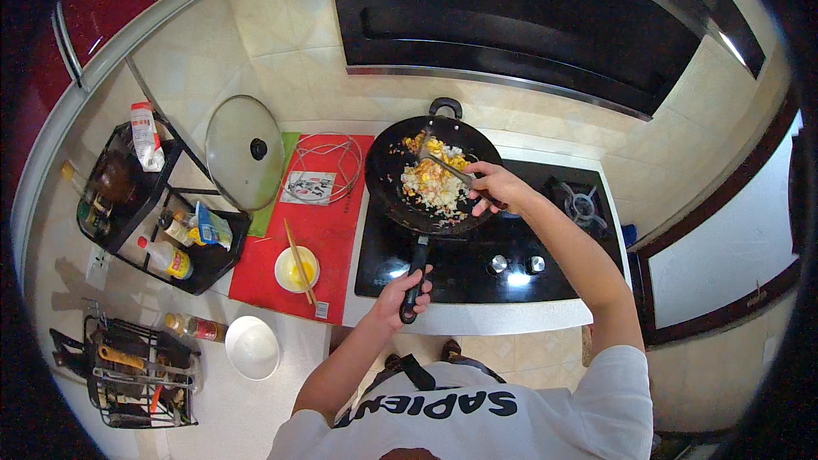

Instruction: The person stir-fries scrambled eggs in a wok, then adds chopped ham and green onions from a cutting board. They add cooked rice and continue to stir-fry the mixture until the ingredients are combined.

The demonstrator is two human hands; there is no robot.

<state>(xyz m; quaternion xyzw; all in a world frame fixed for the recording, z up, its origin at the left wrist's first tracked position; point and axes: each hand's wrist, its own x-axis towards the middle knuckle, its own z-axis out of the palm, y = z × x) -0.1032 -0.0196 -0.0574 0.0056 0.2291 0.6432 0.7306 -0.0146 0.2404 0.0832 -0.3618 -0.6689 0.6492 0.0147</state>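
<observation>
A black wok [383, 204] stands on the left burner of the black glass gas hob [409, 281]. In it lie white rice, yellow egg and small pinkish bits [441, 182]. My left hand [402, 297] is closed around the wok's long black handle [418, 260]. My right hand [498, 188] grips the dark handle of a spatula [450, 169], whose metal blade is partly hidden in the food at the wok's upper middle. To the left, a small white bowl [279, 275] with beaten egg stands on a red mat [255, 287], with a pair of wooden chopsticks [295, 249] laid across it.
A glass lid [239, 160] leans against the wall beside a wire rack [326, 137]. Bottles and packets fill a black shelf [230, 217]. An empty white bowl [252, 348], a bottle [198, 327] and a utensil rack [144, 374] stand lower left. The range hood [498, 25] overhangs behind the hob.
</observation>
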